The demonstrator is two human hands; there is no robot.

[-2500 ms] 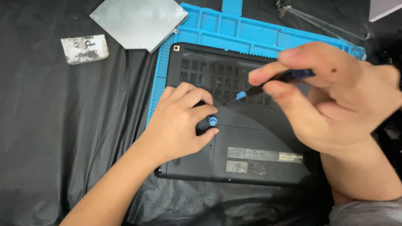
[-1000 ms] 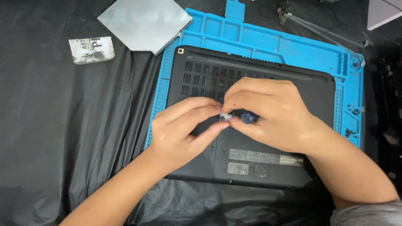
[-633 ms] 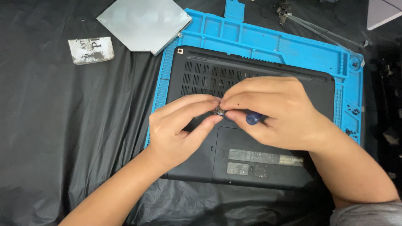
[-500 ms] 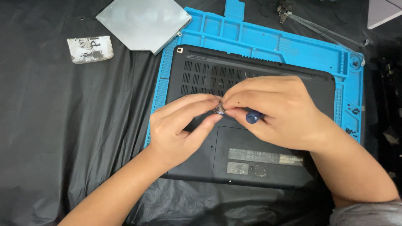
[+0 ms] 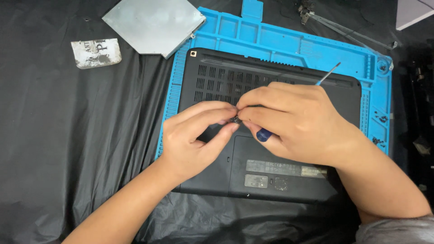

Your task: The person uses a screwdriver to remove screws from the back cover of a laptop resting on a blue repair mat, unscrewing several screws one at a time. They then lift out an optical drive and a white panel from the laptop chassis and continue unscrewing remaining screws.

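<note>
Hands joined over laptop since first frame.
Right hand [image 5: 294,122] came down from the upper right to meet left hand [image 5: 196,135]; fingertips now pinch one small dark part [image 5: 236,119]. Screwdriver [image 5: 327,74] now tucked in right palm, shaft pointing up-right, blue end below the fingers.

The bench [image 5: 54,149] is covered with wrinkled black plastic sheeting. Directly on it lie a blue work mat [image 5: 289,40] with moulded compartments, a flat grey metal plate [image 5: 153,22] overlapping the mat's upper left corner, a worn grey label [image 5: 96,52] left of the plate, and thin metal rods [image 5: 343,29] at the upper right.
</note>
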